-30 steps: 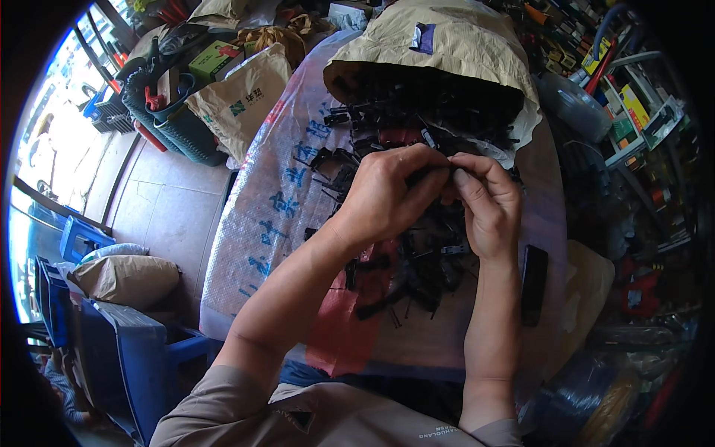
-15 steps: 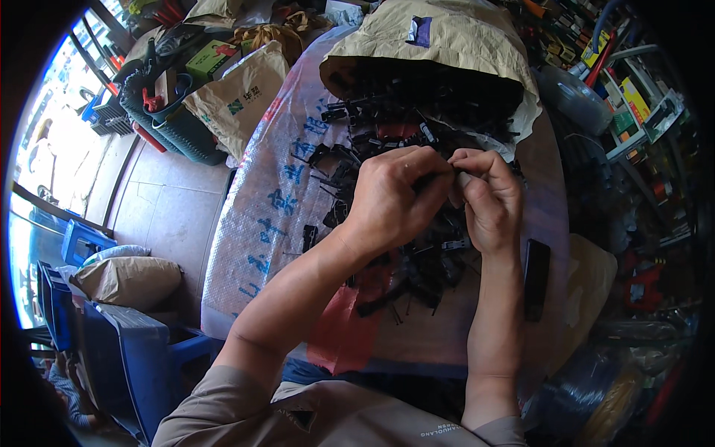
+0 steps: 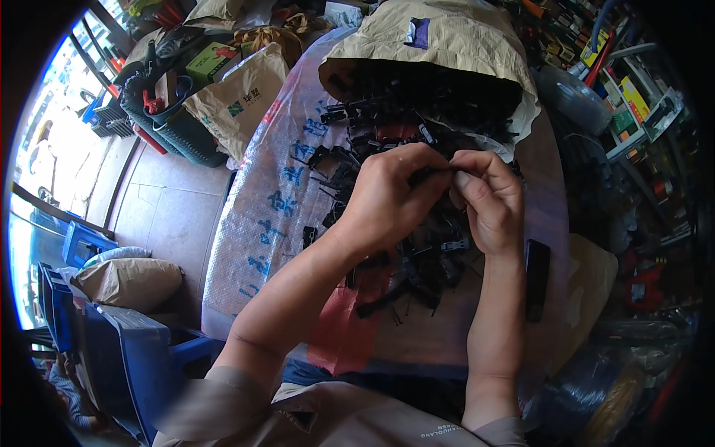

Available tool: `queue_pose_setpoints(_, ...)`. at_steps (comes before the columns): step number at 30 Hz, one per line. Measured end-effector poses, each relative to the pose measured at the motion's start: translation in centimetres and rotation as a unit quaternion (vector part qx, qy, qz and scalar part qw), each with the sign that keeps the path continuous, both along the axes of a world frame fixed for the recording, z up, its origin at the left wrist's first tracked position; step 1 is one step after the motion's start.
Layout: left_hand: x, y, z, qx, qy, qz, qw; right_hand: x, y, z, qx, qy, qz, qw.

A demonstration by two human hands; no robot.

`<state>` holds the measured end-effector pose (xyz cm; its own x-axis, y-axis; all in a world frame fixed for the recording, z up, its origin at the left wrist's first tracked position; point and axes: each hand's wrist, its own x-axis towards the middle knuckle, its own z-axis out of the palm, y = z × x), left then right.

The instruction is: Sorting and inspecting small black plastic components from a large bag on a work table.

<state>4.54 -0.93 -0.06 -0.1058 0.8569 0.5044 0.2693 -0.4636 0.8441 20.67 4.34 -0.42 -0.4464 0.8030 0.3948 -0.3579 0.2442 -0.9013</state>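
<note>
Pinching a small black piece [image 3: 423,176] between thumb and forefinger, my left hand [image 3: 389,195] hangs over the middle of the table, its back turned up and its other fingers hidden beneath. My right hand [image 3: 493,200] meets it there, thumb and forefinger closed on the end of the same piece, the rest of the fingers curled in. The piece is mostly covered by my fingers, so I cannot tell its full shape.

Below and around my hands lies a loose heap of black parts [image 3: 424,279], some with thin prongs sticking out. Beyond it, a large paper sack [image 3: 462,33] lies with its dark mouth toward me, more black parts inside and at its opening. Under the heap spreads a pale woven sheet [image 3: 242,249] with blue writing and a red patch [image 3: 344,335] near my edge. Just beside my right forearm rests a flat black phone-like slab [image 3: 537,279]. To my left stand a blue plastic chair [image 3: 138,357] and a plump tan sack [image 3: 132,281].
</note>
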Motion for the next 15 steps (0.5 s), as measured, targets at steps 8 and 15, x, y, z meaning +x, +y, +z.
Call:
queue_pose_setpoints(8, -1.7, -0.1, 0.9, -0.277, -0.369, -0.208, 0.862, 0.8, -0.5, 0.8, 0.023, -0.13, -0.01, 0.991)
queue_pose_setpoints(15, -2.7, 0.1, 1.2, -0.107, 0.077, -0.103, 0.986, 1.0, -0.4, 1.4, 0.016, -0.178, 0.015, 0.984)
